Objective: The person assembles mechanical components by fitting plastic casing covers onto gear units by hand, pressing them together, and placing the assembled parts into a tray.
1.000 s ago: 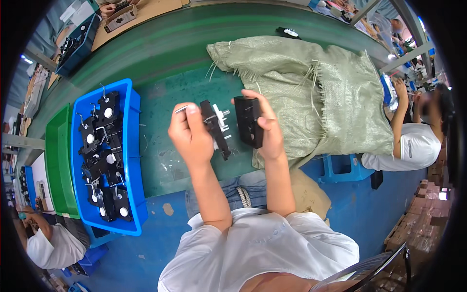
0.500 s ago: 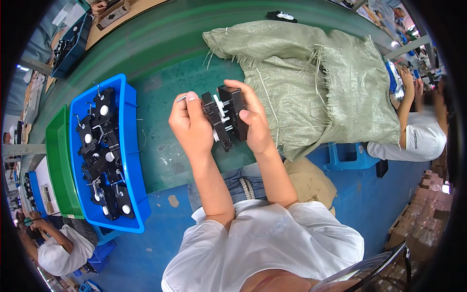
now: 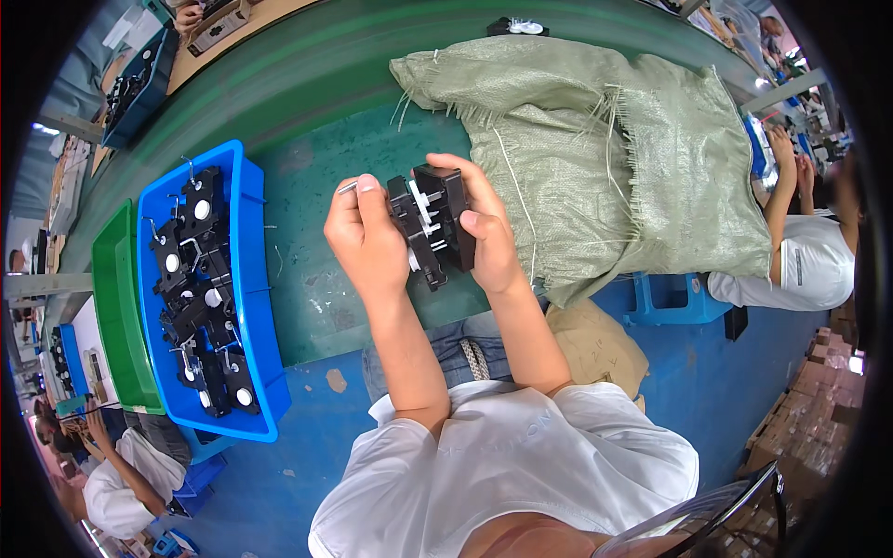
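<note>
A: Fingers? 
B: Left hand (image 3: 367,244) and right hand (image 3: 484,237) closed on two black plastic parts (image 3: 430,223), now pressed together; a second ago apart. 
A: Meaning? 
B: Mating likely underway, above green table (image 3: 316,279), blue bin (image 3: 246,279) left.

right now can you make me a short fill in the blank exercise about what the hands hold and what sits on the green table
1. The left hand and the right hand hold two black plastic parts pressed ____.
2. The blue plastic bin full of black parts lies to the person's ____.
3. The woven sack on the green table is pale ____ in colour.
4. Beside the blue bin lies a ____ tray.

Missing words: together; left; green; green
</note>
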The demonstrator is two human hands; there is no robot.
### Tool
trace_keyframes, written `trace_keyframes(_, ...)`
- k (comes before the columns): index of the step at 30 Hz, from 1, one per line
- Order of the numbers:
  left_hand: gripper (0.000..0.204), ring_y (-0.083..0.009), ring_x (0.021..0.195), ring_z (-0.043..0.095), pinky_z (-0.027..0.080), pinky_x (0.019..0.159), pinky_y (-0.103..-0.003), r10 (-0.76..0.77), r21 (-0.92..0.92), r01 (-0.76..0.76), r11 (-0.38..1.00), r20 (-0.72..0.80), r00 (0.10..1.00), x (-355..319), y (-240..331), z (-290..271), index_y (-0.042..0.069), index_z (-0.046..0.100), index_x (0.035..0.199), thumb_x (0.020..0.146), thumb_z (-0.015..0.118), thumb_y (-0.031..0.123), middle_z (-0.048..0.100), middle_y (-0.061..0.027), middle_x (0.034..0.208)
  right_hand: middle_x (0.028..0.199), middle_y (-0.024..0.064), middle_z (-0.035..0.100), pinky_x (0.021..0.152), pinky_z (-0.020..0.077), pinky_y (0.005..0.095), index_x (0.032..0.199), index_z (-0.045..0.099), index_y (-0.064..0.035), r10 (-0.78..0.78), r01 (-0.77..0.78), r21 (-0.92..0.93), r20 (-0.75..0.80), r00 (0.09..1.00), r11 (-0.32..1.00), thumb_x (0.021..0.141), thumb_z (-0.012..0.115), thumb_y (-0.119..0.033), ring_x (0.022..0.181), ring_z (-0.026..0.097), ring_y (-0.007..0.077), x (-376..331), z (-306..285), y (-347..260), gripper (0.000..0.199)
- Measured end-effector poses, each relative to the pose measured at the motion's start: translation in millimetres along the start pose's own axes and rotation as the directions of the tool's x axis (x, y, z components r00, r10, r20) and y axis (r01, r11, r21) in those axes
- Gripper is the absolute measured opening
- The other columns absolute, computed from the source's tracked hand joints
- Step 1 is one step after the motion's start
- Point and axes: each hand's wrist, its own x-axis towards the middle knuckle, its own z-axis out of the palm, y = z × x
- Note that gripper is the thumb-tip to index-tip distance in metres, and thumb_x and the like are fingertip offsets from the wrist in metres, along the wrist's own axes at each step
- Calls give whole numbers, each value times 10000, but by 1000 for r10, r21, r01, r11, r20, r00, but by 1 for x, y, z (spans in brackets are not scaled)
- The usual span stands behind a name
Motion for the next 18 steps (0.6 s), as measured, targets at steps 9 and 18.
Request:
trace_keyframes(9, 207, -80, 603, 427, 379, 554, -231, 29, 52, -29, 998, -1, 1000, -2, 0, 3, 7, 594, 854, 980, 537, 162, 550, -9, 683, 1184, 137, 566, 918, 378, 297, 1354, 479, -11, -22, 22, 13, 16, 1000, 1000, 807, 446, -222, 1018, 519, 202, -1, 0, -2, 588)
trace_keyframes(18, 190, -122, 532, 442, 401, 498, -291, 130, 282, -134, 950, 33, 991, -2, -3, 7, -6, 600, 832, 951, 539, 128, 585, -51, 639, 1163, 118, 589, 869, 401, 267, 1342, 522, -24, 118, -124, -164, -45, 992, 979, 872, 381, -144, 946, 534, 176, 0, 2, -6, 505)
